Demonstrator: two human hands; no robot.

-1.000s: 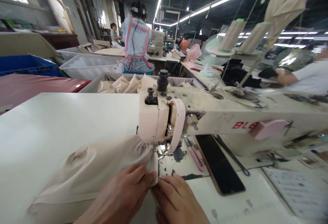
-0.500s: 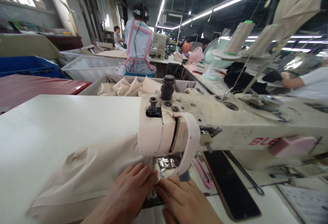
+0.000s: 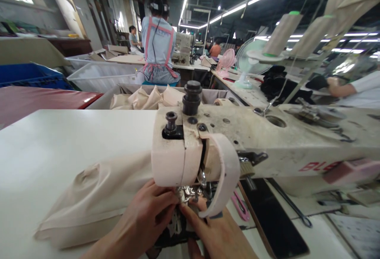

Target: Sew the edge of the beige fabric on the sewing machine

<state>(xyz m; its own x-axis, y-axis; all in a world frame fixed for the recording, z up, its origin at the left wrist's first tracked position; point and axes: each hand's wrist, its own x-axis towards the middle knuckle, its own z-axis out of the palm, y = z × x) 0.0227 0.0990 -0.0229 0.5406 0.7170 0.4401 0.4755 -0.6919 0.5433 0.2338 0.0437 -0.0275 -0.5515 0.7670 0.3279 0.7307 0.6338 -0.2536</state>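
Fingers point(image 3: 166, 201) pinch beige fabric point(image 3: 97, 195) under sewing machine point(image 3: 267, 140) (red "BLE")

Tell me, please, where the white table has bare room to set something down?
The white table lies bare left of the sewing machine and behind the beige fabric. Crowded: under the machine head, where the left hand and right hand meet.

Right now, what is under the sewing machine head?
Under the sewing machine head: the metal presser foot, both hands' fingertips, left hand, right hand, and beige fabric. The needle itself is hidden.
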